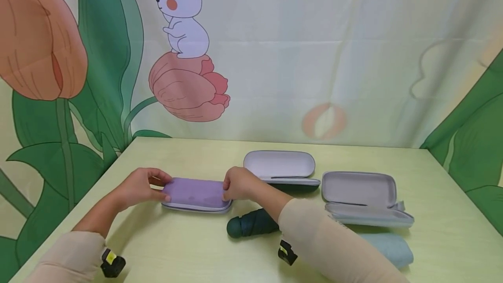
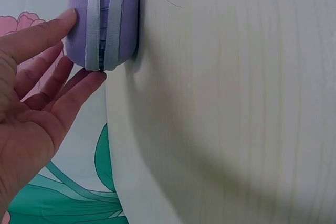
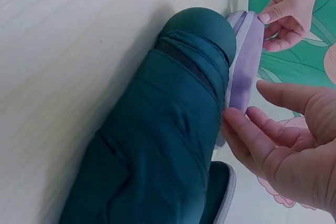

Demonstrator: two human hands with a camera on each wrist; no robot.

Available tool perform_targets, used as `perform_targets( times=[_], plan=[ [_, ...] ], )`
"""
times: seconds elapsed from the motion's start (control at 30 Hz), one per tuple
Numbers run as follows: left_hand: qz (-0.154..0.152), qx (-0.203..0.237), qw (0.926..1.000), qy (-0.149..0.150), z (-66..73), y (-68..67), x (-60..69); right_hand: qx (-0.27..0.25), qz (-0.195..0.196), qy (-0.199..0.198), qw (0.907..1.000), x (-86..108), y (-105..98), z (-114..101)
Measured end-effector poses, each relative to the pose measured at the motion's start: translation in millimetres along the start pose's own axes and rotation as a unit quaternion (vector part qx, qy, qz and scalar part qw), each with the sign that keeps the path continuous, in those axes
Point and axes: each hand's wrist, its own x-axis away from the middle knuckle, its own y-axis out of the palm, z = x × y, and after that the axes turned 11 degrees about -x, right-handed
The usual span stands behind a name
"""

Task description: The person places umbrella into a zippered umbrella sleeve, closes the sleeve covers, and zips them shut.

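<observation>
A purple zippered case (image 1: 196, 190) lies closed on the table, left of the middle. My left hand (image 1: 143, 187) holds its left end, with the thumb on the lid; the left wrist view shows the pale zipper band along its side. At the opposite end my right hand (image 1: 243, 183) grips the case by its corner, thumb and fingertips at the edge. Under my right forearm lies a folded dark green umbrella (image 1: 251, 224), its rounded end pointing left. The forearm hides part of it. In the right wrist view the umbrella (image 3: 163, 124) fills the foreground.
Behind my right hand stands an open case (image 1: 280, 163) with a pale lining and dark green outside. Further right is an open grey case (image 1: 359, 189). A light blue rolled bundle (image 1: 389, 248) lies partly behind my right sleeve. A printed curtain (image 1: 275, 56) hangs behind the table.
</observation>
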Motion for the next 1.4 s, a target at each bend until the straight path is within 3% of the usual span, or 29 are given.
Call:
perform_targets(
  times=[0.27, 0.37, 0.53, 0.6, 0.73, 0.83, 0.93, 1.1, 1.27, 1.4],
  plan=[
    [-0.001, -0.055, 0.9984, 0.01, 11.6, -1.1, 1.8, 0.124, -0.012, -0.028, 0.9918, -2.0, 7.7, -2.2],
    [0.007, -0.101, 0.9947, 0.018, 17.8, -0.5, -2.9, 0.146, -0.012, -0.029, 0.9889, -1.2, 6.9, -3.1],
    [-0.003, -0.15, 0.9868, 0.06, 27.4, -0.9, -15.9, 0.152, -0.025, -0.039, 0.9873, 1.1, 1.5, -3.5],
    [-0.025, -0.146, 0.9866, 0.067, 30.0, -2.2, -21.9, 0.149, -0.031, -0.047, 0.9873, 2.3, -1.8, -3.4],
    [-0.103, -0.115, 0.9861, 0.062, 32.8, -5.2, -33.3, 0.148, -0.033, -0.067, 0.9862, 3.5, -9.3, -0.9],
    [-0.161, -0.08, 0.9829, 0.042, 32.0, -6.3, -41.0, 0.144, -0.029, -0.081, 0.9858, 3.8, -15.3, 1.2],
    [-0.198, -0.046, 0.9792, 0.006, 29.5, -6.5, -46.6, 0.138, -0.026, -0.082, 0.9866, 3.3, -20.8, 2.6],
    [-0.219, -0.043, 0.9741, -0.036, 24.5, -4.4, -50.3, 0.135, -0.029, -0.081, 0.9871, 0.6, -26.5, 5.7],
    [-0.222, -0.066, 0.9722, -0.037, 21.7, -1.5, -48.9, 0.133, -0.024, -0.091, 0.9867, -7.8, -26.5, 15.1],
    [-0.206, -0.043, 0.9771, -0.028, 18.6, -0.3, -43.7, 0.122, -0.015, -0.093, 0.988, -2.9, -29.0, 9.6]
  ],
)
